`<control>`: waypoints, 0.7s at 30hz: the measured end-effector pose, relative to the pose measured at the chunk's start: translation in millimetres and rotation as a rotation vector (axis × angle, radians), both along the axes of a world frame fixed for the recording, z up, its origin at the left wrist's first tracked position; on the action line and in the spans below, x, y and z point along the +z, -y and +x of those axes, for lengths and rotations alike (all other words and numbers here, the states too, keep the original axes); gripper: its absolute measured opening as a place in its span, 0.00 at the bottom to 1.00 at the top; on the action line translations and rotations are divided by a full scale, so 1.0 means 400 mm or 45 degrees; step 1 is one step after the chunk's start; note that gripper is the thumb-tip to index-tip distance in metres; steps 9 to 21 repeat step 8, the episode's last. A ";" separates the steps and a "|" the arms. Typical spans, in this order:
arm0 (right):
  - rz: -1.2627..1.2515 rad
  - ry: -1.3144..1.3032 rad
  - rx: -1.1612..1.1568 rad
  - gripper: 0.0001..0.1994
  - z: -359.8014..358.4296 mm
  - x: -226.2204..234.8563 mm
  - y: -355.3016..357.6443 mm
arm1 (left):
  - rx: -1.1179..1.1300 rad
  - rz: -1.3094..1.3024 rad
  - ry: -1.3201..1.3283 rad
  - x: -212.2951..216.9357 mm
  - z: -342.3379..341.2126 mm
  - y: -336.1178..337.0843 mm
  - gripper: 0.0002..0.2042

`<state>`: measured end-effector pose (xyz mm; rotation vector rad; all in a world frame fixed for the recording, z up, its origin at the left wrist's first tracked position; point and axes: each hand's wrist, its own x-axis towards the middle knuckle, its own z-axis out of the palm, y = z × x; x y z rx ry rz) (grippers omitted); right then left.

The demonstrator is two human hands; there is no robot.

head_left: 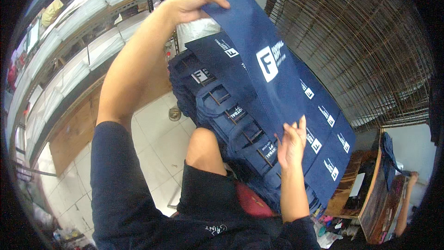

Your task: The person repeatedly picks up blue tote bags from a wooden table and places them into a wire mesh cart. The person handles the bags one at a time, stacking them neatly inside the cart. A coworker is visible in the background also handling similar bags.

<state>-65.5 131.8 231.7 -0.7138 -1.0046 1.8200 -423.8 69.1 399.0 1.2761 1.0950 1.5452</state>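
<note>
A navy fabric bag (256, 46) with a white printed logo stretches diagonally between my hands, raised over a spread of similar bags. At the far end, my left hand (196, 3) is closed on its upper edge, the fingers bent over the cloth. By its near lower corner is my right hand (292, 146), palm up with fingers apart; whether the fingertips touch the cloth I cannot tell. Underneath, flat printed navy bags (319, 106) lie side by side on the right. Thick overlapping piles of navy bags with cut-out handles (231, 111) run along the left side.
A metal rack with stacked white sheets (83, 65) stands on the left. Wire racks (351, 32) rise at the back right. A wooden table (347, 185) is at the right, with another person's arm (407, 199) beyond it. A red seat (252, 201) shows under me.
</note>
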 end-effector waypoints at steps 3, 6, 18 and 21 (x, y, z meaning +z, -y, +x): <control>0.056 -0.080 0.089 0.46 -0.146 -0.002 0.003 | 0.334 0.243 0.093 -0.051 -0.116 0.047 0.20; 0.011 -0.054 0.108 0.46 -0.279 -0.063 0.001 | 0.059 0.428 0.760 -0.212 -0.226 0.113 0.24; -0.009 0.027 0.152 0.43 -0.368 -0.128 0.005 | 0.422 0.321 0.697 -0.273 -0.198 0.111 0.34; -0.009 0.027 0.152 0.43 -0.368 -0.128 0.005 | 0.422 0.321 0.697 -0.273 -0.198 0.111 0.34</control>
